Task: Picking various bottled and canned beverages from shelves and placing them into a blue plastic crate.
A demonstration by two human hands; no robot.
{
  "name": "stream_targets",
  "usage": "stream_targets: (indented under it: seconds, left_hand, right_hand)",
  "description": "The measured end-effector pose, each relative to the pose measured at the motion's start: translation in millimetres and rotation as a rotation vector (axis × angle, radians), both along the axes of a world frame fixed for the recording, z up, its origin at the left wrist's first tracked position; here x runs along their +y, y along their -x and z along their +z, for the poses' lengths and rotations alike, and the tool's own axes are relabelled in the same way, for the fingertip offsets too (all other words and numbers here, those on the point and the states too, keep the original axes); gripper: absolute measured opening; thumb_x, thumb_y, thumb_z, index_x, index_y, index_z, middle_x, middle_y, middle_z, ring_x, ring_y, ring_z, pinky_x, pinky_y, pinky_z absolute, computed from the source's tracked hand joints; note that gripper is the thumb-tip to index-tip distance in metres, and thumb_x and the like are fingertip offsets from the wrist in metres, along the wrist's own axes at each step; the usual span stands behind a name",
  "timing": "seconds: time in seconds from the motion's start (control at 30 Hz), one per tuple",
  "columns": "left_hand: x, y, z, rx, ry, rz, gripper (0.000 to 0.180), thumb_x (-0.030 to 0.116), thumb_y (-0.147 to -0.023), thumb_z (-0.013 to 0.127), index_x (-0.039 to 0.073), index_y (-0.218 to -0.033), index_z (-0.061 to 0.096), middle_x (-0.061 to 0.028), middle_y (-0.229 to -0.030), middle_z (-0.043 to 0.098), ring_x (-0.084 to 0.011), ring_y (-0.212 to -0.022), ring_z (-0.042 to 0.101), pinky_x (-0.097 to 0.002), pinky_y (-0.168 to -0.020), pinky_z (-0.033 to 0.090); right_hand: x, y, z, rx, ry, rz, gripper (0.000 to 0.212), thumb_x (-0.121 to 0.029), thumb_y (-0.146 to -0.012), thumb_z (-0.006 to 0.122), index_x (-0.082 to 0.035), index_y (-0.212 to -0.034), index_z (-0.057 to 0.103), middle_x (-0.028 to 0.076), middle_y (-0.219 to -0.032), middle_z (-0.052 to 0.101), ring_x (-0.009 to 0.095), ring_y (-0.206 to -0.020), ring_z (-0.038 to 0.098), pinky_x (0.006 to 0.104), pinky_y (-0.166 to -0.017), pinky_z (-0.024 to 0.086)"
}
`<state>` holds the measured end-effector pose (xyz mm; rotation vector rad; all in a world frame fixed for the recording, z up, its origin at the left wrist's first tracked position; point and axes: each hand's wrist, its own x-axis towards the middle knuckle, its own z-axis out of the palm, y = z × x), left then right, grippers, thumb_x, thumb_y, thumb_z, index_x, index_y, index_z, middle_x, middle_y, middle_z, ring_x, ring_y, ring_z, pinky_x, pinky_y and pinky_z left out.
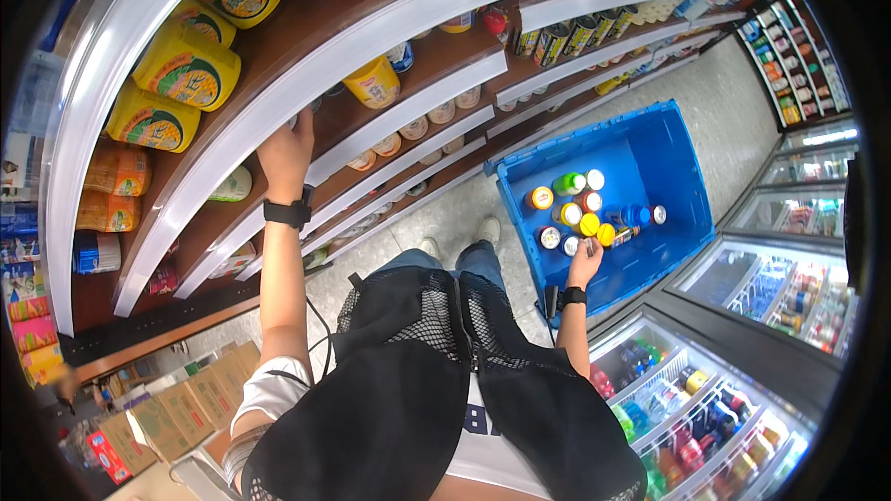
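Left hand, bare: raised into the shelving, between two white-edged shelves. Fingertips lost in the shade there; from here I cannot tell how far they are open or whether they have hold of anything. Black band at the wrist.

Right hand, bare: lowered over the near side of the crate, fingers bent, beside the cans. Whether it grips one I cannot tell. Second black band at that wrist.

Crate, one, blue, open-topped, on the floor to the person's right. Contents, grouped toward its near left part: a green can; yellow-topped containers; silver-topped cans; blue cans, lying on their sides; others mixed among them.

Yellow tub, one, on the shelf just beyond the left hand. Large yellow jars, several, on the shelf above and to the left. Orange bottles, below those jars. Dark-and-green cans, a row, farther along.

Person: black mesh vest, jeans, pale shoes, standing on pale floor tiles.

Outer items: glass-fronted coolers of bottles, right; brown cartons, lower left; another stocked rack, far right.
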<state>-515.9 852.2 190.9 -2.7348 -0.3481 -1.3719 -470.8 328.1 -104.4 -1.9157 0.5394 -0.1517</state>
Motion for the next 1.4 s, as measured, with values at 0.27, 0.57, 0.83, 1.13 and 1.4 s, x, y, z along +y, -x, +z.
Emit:
stream_targets:
  seconds: [0.27,0.57,0.83,1.13,1.4]
  left_hand:
    - [-13.1,4.8,-12.9,-0.112,0.304,-0.176,0.053,0.013,-0.072,0.082,-0.001,-0.116,0.056,-0.0199,-0.107,0.062,-0.0331,-0.097,0.061,-0.0384,-0.086,0.048]
    - [-105.1,64.2,-19.5,0.043,0.446,-0.772,0.067,-0.001,-0.058,0.077,0.007,-0.119,0.051,-0.0144,-0.119,0.061,-0.0325,-0.111,0.056,-0.0422,-0.095,0.042]
    - [-170.2,95.5,-58.3,0.638,0.699,-1.156,0.071,-0.001,-0.06,0.07,0.007,-0.127,0.051,-0.012,-0.123,0.057,-0.0341,-0.115,0.053,-0.0413,-0.095,0.046]
    - [-239.6,94.3,-64.5,0.843,0.722,-1.227,0.065,0.003,-0.064,0.068,0.006,-0.127,0.05,-0.0113,-0.119,0.058,-0.0312,-0.113,0.053,-0.0396,-0.089,0.049]
    - [-370.2,99.1,-81.5,0.951,0.691,-1.388,0.067,0.004,-0.066,0.069,0.006,-0.129,0.047,-0.0124,-0.122,0.056,-0.0333,-0.113,0.052,-0.0414,-0.093,0.047]
  right_hand:
    - [71.7,77.8,70.7,-0.02,-0.214,0.139,0.023,-0.01,-0.087,0.065,0.002,-0.106,0.062,0.01,-0.103,0.065,0.017,-0.096,0.06,0.0304,-0.088,0.046]
    - [144.5,135.1,200.5,-0.063,-0.41,0.538,0.035,-0.008,-0.083,0.069,-0.003,-0.116,0.059,0.01,-0.114,0.064,0.019,-0.107,0.059,0.0301,-0.088,0.049]
    - [169.5,136.1,248.4,-0.218,-0.081,0.791,0.07,-0.019,-0.072,0.08,-0.005,-0.133,0.048,0.015,-0.124,0.058,0.025,-0.109,0.059,0.0335,-0.089,0.049]
    - [105.6,156.3,233.5,-0.199,0.139,0.664,0.07,-0.024,-0.071,0.077,-0.003,-0.132,0.049,0.021,-0.11,0.064,0.034,-0.101,0.063,0.0374,-0.085,0.051]
    - [-21.8,182.2,220.1,-0.065,0.077,0.534,0.075,-0.023,-0.068,0.079,-0.002,-0.133,0.048,0.02,-0.111,0.065,0.03,-0.101,0.065,0.0365,-0.086,0.052]
